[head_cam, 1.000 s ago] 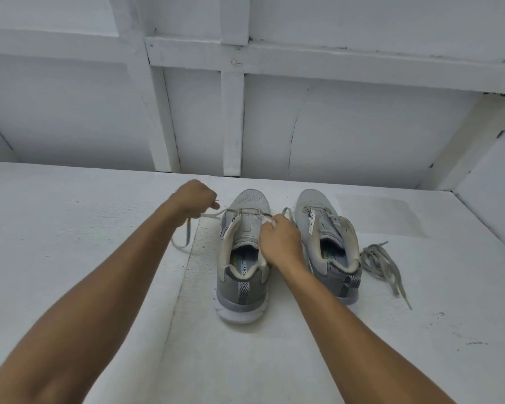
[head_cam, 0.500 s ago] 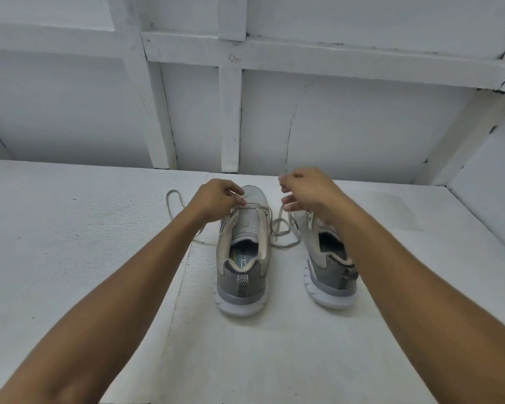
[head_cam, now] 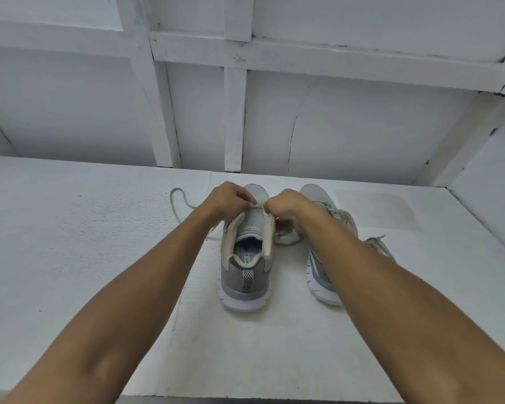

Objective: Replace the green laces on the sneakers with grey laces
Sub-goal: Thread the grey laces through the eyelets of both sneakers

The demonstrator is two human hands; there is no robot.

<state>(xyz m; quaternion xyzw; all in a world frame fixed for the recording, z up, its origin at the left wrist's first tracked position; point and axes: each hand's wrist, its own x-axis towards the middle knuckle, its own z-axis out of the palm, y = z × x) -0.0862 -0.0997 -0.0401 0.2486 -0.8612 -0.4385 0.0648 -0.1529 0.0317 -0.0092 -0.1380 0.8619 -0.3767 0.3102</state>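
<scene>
Two grey sneakers stand side by side on the white surface, heels toward me. Over the front eyelets of the left sneaker [head_cam: 247,266], my left hand [head_cam: 228,199] and my right hand [head_cam: 286,207] meet, each pinching the pale grey lace [head_cam: 178,196]. One end of that lace loops out to the left on the surface; another loop lies between the shoes. The right sneaker [head_cam: 318,275] is partly hidden behind my right forearm. A loose bundle of laces [head_cam: 376,243] peeks out just right of that forearm.
The white surface [head_cam: 70,258] runs back to a white panelled wall [head_cam: 274,112] with wooden battens. A side wall [head_cam: 493,176] closes the right. The surface's front edge lies near the bottom of the view.
My right hand has come down and left from above the right sneaker to the left sneaker's eyelets. Both hands now meet there. The lace bundle shows again beside my right forearm.
</scene>
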